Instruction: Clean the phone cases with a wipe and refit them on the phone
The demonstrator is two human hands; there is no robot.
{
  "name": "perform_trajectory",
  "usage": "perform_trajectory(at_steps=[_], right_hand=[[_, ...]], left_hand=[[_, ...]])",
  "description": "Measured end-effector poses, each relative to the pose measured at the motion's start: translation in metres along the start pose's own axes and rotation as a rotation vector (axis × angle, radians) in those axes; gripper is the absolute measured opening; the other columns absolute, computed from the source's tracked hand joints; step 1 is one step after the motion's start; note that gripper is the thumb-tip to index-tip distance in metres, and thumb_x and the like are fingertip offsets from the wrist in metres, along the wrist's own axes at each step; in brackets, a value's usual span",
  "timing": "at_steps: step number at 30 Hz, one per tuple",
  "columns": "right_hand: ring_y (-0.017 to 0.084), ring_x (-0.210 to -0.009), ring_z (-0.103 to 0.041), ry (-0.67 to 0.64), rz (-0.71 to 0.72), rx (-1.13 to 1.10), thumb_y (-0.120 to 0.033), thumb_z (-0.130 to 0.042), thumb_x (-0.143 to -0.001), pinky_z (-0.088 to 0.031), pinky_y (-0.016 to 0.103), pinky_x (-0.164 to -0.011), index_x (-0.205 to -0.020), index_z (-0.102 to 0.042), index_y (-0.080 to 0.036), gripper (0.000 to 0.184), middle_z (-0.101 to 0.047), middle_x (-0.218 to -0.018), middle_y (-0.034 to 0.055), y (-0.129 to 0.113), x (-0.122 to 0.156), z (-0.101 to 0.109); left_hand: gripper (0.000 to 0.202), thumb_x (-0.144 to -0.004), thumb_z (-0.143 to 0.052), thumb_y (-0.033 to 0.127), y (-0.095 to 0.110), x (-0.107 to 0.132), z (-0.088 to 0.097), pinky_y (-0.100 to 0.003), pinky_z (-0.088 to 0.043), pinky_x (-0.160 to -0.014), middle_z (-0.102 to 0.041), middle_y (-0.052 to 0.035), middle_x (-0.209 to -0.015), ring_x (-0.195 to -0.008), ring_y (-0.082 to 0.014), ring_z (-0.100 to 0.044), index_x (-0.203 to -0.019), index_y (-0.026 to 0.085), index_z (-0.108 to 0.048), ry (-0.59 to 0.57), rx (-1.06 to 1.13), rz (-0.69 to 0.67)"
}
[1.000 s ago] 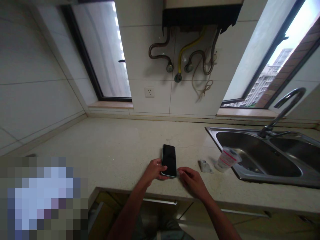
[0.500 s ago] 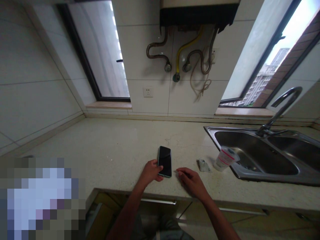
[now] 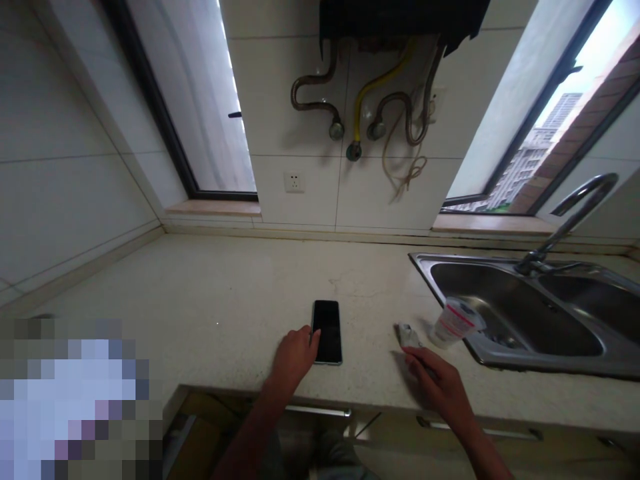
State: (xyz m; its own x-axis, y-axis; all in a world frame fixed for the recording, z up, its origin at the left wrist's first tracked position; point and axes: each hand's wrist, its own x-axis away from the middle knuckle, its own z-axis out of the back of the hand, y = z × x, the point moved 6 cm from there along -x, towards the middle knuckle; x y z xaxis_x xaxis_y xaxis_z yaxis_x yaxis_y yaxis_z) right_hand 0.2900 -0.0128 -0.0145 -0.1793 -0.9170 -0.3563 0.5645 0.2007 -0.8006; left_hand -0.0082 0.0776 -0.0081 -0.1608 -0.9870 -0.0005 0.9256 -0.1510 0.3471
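A black phone [image 3: 327, 331] lies screen-up on the speckled counter [image 3: 225, 300] near its front edge. My left hand [image 3: 293, 357] rests beside the phone's left edge, fingers touching its side, holding nothing. My right hand [image 3: 439, 383] lies further right on the counter, fingers stretched towards a small crumpled wrapper [image 3: 407, 333] and nearly touching it. A tipped clear plastic cup [image 3: 455, 322] with a red-and-white label leans on the sink's rim just beyond.
A steel double sink [image 3: 530, 313] with a curved tap [image 3: 575, 213] fills the right. Tiled walls, a wall socket [image 3: 294, 181], pipes under a boiler and two windows stand behind. Cabinet drawers with a handle [image 3: 320, 411] sit below the counter's edge.
My right hand has moved right, away from the phone towards the wrapper. My left hand has eased its hold and now rests at the phone's side. The camera tilted slightly down.
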Motion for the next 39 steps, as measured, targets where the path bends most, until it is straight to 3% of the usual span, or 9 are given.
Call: perform_trajectory(at_steps=[5, 9, 12, 17, 35, 39], right_hand=[[0.023, -0.068, -0.067, 0.141, -0.186, -0.074, -0.056, -0.066, -0.078, -0.053, 0.029, -0.059, -0.092, -0.077, -0.018, 0.042, -0.075, -0.082, 0.0090, 0.022, -0.006, 0.019], [0.019, -0.060, -0.061, 0.119, -0.229, -0.132, -0.058, -0.063, -0.080, -0.048, 0.027, -0.055, -0.089, -0.075, -0.017, 0.044, -0.069, -0.072, 0.0055, 0.026, -0.003, 0.016], [0.016, -0.056, -0.054, 0.050, -0.215, -0.111, -0.060, -0.058, -0.084, -0.043, 0.025, -0.053, -0.072, -0.070, -0.017, 0.046, -0.058, -0.060, 0.0017, 0.022, -0.004, 0.012], [0.014, -0.054, -0.045, -0.046, -0.251, -0.039, -0.062, -0.056, -0.084, -0.036, 0.024, -0.051, -0.062, -0.061, -0.017, 0.050, -0.047, -0.055, -0.0015, 0.015, -0.012, 0.004], [0.015, -0.055, -0.046, -0.059, -0.251, -0.044, -0.064, -0.054, -0.084, -0.036, 0.025, -0.052, -0.067, -0.063, -0.017, 0.050, -0.048, -0.057, -0.0012, 0.010, -0.012, 0.003], [0.013, -0.051, -0.041, -0.052, -0.213, -0.033, -0.067, -0.052, -0.084, -0.033, 0.025, -0.050, -0.054, -0.050, -0.019, 0.056, -0.042, -0.052, -0.0025, 0.010, -0.011, 0.003]], left_hand=[[0.035, -0.098, -0.041, 0.038, -0.013, 0.002, -0.001, -0.026, -0.035, -0.063, -0.068, -0.0065, -0.069, -0.065, -0.0174, -0.062, -0.090, 0.017, -0.068, 0.040, 0.131, -0.017], [0.038, -0.095, -0.040, 0.040, -0.040, 0.013, 0.004, -0.025, -0.027, -0.056, -0.054, 0.0002, -0.055, -0.050, -0.0114, -0.046, -0.068, 0.019, -0.054, 0.219, 0.208, -0.020], [0.040, -0.092, -0.040, 0.043, -0.051, 0.021, 0.005, -0.025, -0.023, -0.055, -0.044, 0.0030, -0.050, -0.047, -0.0099, -0.038, -0.060, 0.019, -0.046, 0.276, 0.221, -0.052], [0.044, -0.089, -0.041, 0.049, -0.054, 0.019, 0.004, -0.025, -0.021, -0.055, -0.035, 0.0045, -0.048, -0.048, -0.0094, -0.032, -0.056, 0.020, -0.038, 0.230, 0.254, -0.036], [0.045, -0.086, -0.045, 0.054, -0.061, 0.021, 0.006, -0.022, -0.028, -0.053, -0.035, 0.0058, -0.052, -0.052, -0.0088, -0.034, -0.057, 0.020, -0.038, 0.222, 0.565, 0.029], [0.046, -0.086, -0.045, 0.056, -0.061, 0.021, 0.006, -0.022, -0.032, -0.053, -0.042, 0.0043, -0.051, -0.051, -0.0101, -0.041, -0.057, 0.021, -0.041, 0.181, 0.620, 0.049]])
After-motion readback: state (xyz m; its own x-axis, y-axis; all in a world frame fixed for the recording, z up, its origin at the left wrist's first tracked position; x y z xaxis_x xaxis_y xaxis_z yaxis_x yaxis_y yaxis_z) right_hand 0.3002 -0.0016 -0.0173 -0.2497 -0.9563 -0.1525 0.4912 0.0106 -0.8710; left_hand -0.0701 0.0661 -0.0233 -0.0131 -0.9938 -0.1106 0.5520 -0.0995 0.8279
